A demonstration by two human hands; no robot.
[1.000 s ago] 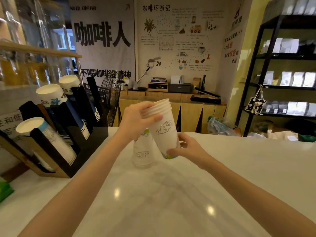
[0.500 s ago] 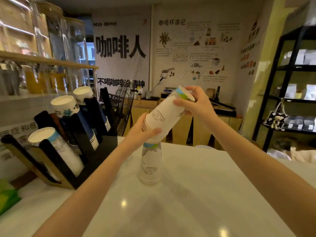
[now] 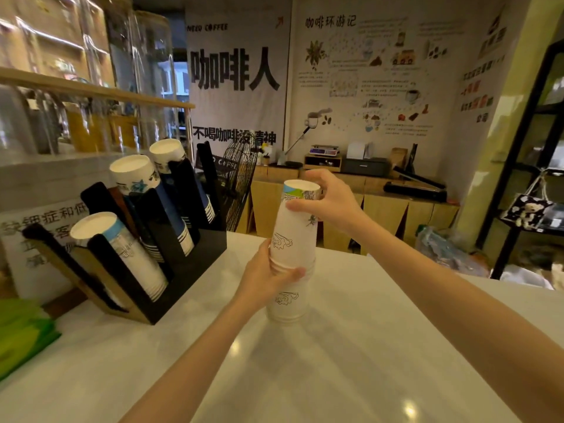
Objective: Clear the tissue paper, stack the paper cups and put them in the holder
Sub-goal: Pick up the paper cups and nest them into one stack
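A tall stack of white paper cups (image 3: 292, 239) stands upside down on the white counter (image 3: 351, 346), rims down. My right hand (image 3: 331, 201) grips the top cup's base from the right. My left hand (image 3: 268, 274) wraps around the stack's middle, where several rims bunch together. The black cup holder (image 3: 183, 270) stands to the left on the counter, with three slanted rows of cups in it. No tissue paper is visible.
A green packet (image 3: 21, 334) lies at the counter's left edge. A glass partition with a wooden shelf (image 3: 91, 90) rises behind the holder. A black wire fan (image 3: 239, 178) stands beyond it. Wooden cabinets (image 3: 381, 209) and a black shelving unit (image 3: 525, 166) lie past the counter.
The tilted upper stack has been swung upright and pushed down over the cups standing on the counter. My right hand came down with it; my left hand now grips the joined stack's middle.
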